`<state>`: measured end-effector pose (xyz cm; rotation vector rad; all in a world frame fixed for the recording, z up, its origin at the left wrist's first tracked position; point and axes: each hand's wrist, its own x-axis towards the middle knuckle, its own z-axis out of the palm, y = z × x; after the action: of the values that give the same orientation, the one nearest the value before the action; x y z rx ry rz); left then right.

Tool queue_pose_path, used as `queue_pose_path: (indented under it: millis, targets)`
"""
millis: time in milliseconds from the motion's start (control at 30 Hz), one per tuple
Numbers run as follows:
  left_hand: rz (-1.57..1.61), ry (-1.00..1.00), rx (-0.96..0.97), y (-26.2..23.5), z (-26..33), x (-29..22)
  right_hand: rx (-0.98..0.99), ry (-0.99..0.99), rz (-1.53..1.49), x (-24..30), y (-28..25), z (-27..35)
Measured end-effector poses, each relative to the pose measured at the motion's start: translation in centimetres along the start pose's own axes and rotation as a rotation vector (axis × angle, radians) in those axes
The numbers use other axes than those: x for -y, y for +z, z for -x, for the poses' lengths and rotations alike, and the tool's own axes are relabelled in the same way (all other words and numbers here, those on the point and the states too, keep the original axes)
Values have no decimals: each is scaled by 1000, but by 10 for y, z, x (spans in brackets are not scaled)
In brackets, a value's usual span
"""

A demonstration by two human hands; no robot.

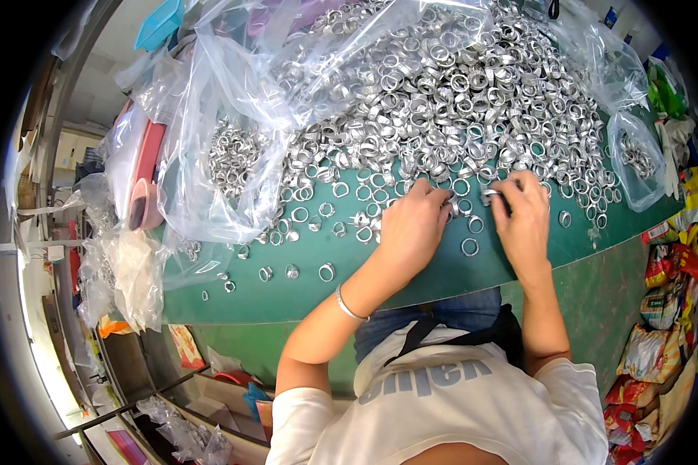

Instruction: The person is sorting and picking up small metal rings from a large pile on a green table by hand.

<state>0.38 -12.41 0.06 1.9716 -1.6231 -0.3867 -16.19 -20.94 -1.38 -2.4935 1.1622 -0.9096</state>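
Observation:
A big heap of silver-coloured metal rings covers the far part of the green tabletop. At the heap's near edge, my left hand has its fingers curled together; what sits between the tips is too small to make out. Loose rings lie right beside those fingertips. My right hand, a little to the right, pinches a silver ring between thumb and fingers. Between the hands, a single ring lies flat on the table, with another ring just beyond it.
A clear plastic bag with small rings stands at the left, and its film drapes over the heap. Another clear bag of rings lies at the right edge. Several scattered rings lie left of my arm. Colourful packets are piled beyond the table's right side.

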Motion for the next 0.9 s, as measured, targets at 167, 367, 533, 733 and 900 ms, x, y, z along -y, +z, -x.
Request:
queue_pose_path:
  millis: [167,367,533,733,900]
  targets:
    - [861,-400,94,-16,1,17,70,96,-8,-3,-22,7]
    - [2037,-699,225,-26,27,30,108,106,-157,19,-13,6]
    - [2009,-720,208,-22,42,30,162,-84,-110,31,9,6]
    - [1831,-734,201,-26,51,21,39,156,-491,30,9,7]
    - [1777,-726,233,-23,51,11,24,280,-722,21,7,6]
